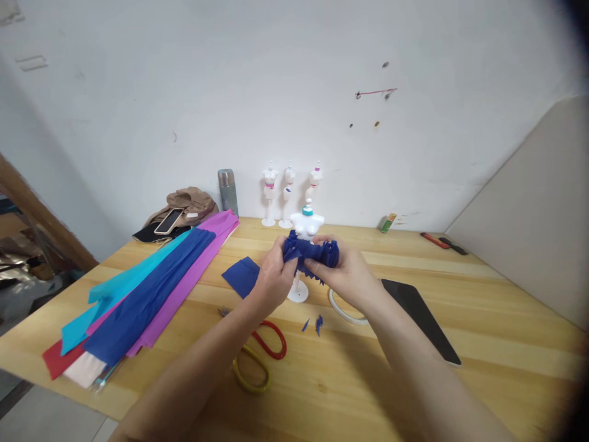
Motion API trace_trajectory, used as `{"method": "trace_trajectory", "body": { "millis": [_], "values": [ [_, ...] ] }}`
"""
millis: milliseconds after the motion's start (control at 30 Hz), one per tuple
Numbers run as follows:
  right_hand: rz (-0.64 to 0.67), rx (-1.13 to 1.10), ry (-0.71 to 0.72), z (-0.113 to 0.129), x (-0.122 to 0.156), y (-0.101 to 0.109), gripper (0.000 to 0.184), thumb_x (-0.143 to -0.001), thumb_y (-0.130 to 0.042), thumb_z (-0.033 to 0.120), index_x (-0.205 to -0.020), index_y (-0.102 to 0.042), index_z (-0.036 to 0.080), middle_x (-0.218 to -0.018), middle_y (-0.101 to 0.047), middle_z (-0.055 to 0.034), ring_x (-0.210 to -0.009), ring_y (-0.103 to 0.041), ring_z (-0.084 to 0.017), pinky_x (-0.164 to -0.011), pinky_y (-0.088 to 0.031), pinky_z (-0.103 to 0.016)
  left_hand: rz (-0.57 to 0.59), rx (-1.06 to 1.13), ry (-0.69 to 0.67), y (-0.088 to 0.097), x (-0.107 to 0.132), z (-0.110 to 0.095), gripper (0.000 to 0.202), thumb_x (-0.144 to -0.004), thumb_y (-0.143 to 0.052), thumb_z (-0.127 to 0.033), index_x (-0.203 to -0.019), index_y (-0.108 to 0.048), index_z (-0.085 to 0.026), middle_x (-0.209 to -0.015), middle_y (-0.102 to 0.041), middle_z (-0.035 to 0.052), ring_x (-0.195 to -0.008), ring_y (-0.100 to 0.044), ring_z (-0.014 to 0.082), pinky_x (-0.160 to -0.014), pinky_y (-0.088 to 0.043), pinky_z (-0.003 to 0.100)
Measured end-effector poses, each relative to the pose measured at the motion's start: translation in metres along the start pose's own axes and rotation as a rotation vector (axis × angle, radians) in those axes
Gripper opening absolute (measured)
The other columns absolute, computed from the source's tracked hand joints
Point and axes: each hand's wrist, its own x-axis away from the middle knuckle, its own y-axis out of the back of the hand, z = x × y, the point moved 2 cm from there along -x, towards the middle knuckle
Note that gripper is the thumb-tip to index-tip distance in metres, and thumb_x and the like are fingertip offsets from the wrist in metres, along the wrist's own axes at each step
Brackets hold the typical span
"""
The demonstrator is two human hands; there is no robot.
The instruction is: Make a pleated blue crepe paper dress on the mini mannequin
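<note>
A small white mannequin (307, 224) with a teal neck band stands upright before me on a round base. Around its waist and hips sits a dark blue piece with frilled edges (313, 250), paper or thin cloth; I cannot tell which. My left hand (277, 270) pinches its left side. On the right side, my right hand (346, 270) grips it between thumb and fingers. Scissors with one red and one yellow handle (269, 339) lie below my left forearm. Two blue scraps (318, 325) rest near the base, and a folded blue sheet (241, 276) lies to the left.
Coloured sheets (151, 294) spread across the table's left. Behind stand three more mannequins (270, 190) and a flask (227, 191), beside a brown cloth (191, 204) and phone (169, 221). A white ring (347, 316), dark tablet (421, 316) and glue stick (388, 223) are right.
</note>
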Motion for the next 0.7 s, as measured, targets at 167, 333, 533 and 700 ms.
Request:
{"method": "trace_trajectory", "body": {
  "millis": [167, 333, 533, 700],
  "values": [
    [0.054, -0.071, -0.059, -0.001, -0.002, 0.004, 0.022, -0.066, -0.069, 0.031, -0.083, -0.063, 0.019, -0.077, -0.071, -0.0056, -0.073, -0.068, -0.024, -0.069, -0.055, -0.037, -0.027, 0.0, 0.038, 0.004, -0.003, -0.003, 0.02, -0.088, -0.049, -0.021, -0.106, -0.056, -0.017, -0.1, -0.068, 0.0096, -0.098, -0.063, 0.0234, -0.09, -0.049, 0.037],
    [0.06, -0.089, -0.123, 0.002, -0.004, 0.007, 0.021, -0.065, -0.069, 0.035, -0.076, -0.065, 0.017, -0.071, -0.07, -0.0065, -0.063, -0.066, -0.022, -0.057, -0.053, -0.033, -0.017, -0.01, 0.04, 0.006, -0.005, -0.007, 0.028, -0.089, -0.049, -0.021, -0.116, -0.055, -0.017, -0.112, -0.067, 0.0119, -0.109, -0.061, 0.026, -0.098, -0.046, 0.042],
    [-0.02, -0.033, -0.12, 0.005, -0.002, 0.004, 0.017, -0.068, -0.066, 0.034, -0.073, -0.066, 0.018, -0.07, -0.071, -0.0077, -0.063, -0.067, -0.024, -0.058, -0.053, -0.035, 0.016, -0.004, 0.034, 0.008, -0.004, -0.012, 0.028, -0.089, -0.048, -0.022, -0.115, -0.057, -0.016, -0.114, -0.067, 0.0125, -0.111, -0.061, 0.0251, -0.102, -0.044, 0.042],
    [-0.075, 0.059, -0.051, 0.006, -0.002, 0.003, 0.017, -0.069, -0.063, 0.035, -0.074, -0.065, 0.019, -0.073, -0.072, -0.0088, -0.069, -0.067, -0.026, -0.061, -0.053, -0.038, 0.01, 0.053, 0.046, 0.008, -0.006, -0.012, 0.035, -0.088, -0.05, -0.021, -0.122, -0.055, -0.014, -0.124, -0.063, 0.0153, -0.123, -0.055, 0.0267, -0.11, -0.038, 0.045]
  ]
}}
